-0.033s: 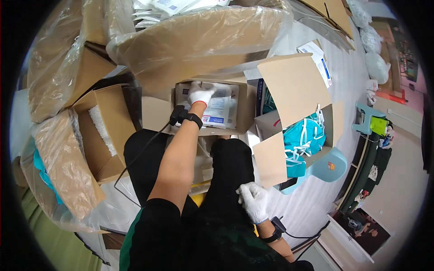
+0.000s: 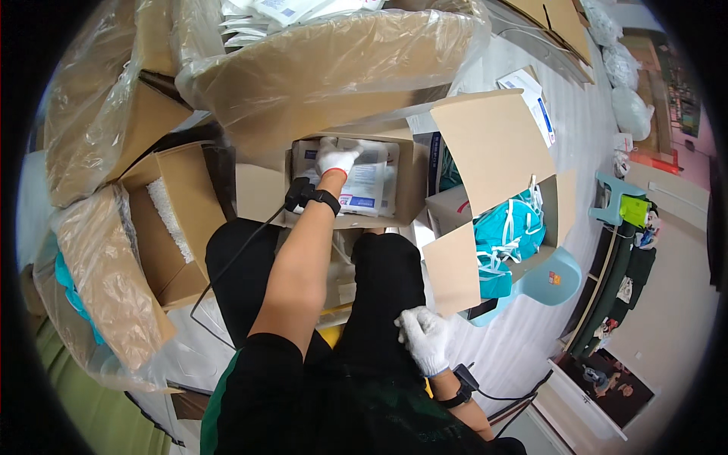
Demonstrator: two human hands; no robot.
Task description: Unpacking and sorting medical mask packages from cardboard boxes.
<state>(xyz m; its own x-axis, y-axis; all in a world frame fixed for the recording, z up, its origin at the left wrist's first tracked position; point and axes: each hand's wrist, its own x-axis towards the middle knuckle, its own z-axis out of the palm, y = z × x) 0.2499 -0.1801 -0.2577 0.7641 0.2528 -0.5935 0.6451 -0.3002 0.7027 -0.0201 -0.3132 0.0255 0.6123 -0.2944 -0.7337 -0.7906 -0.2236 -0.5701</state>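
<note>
Two gloved hands show. Up in the middle of the frame, the left hand (image 2: 336, 158) reaches into an open cardboard box (image 2: 406, 199) and rests on the white flat packets (image 2: 369, 186) inside; I cannot tell if its fingers grip one. Low in the frame, the right hand (image 2: 425, 337) lies open on the person's black trouser leg (image 2: 383, 288). At the right, another box (image 2: 493, 144) holds teal cloth pieces (image 2: 508, 227).
</note>
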